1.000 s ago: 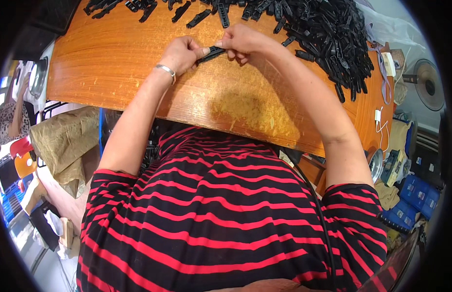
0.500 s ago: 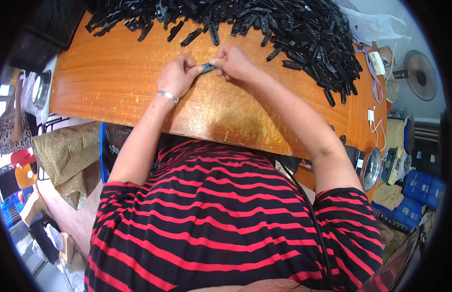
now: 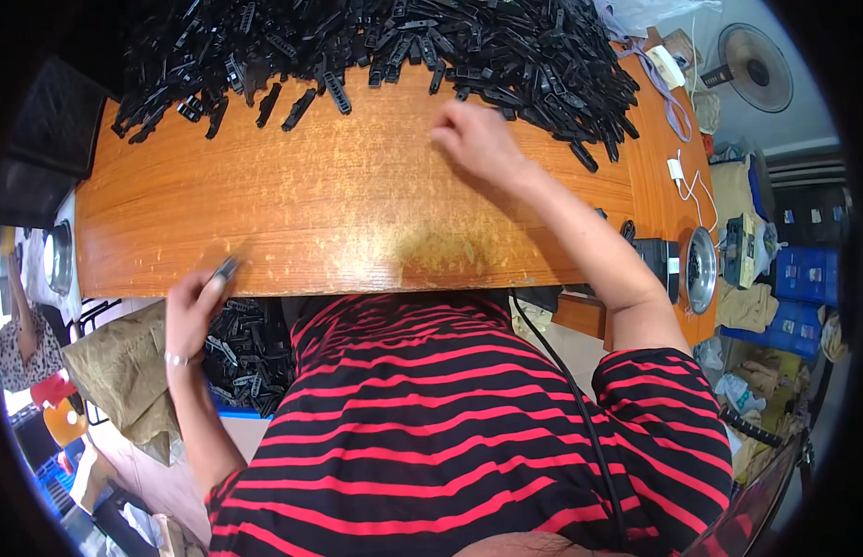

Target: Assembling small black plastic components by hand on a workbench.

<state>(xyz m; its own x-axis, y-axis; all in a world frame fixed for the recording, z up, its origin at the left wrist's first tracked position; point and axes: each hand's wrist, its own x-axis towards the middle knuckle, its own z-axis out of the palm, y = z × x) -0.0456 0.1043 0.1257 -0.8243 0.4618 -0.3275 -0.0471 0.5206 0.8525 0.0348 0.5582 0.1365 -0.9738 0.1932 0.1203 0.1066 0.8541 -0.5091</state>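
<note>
In my left hand point(image 3: 192, 317), the thumb and fingers pinch a small, slim black plastic clip-like part point(image 3: 225, 269). This hand is at the table's near left edge, beside a blue-rimmed bin point(image 3: 236, 414) holding several similar black parts point(image 3: 250, 357). My right hand point(image 3: 482, 144) hovers over the wooden table point(image 3: 338, 204), just short of a big heap of black plastic parts point(image 3: 376, 42). Its fingers are curled inward, and whatever they may hold is hidden.
A brown sack-like cover point(image 3: 125, 381) hangs left of the bin. On the right stand a fan point(image 3: 756, 70), a metal bowl point(image 3: 700, 269) and a white cable point(image 3: 696, 186). Blue crates point(image 3: 803, 278) are stacked beyond. Another person point(image 3: 27, 343) is at the far left.
My hands have parted. The left one has carried the black part leftward and back to the table's near edge by the bin; the right one has shifted right, toward the heap.
</note>
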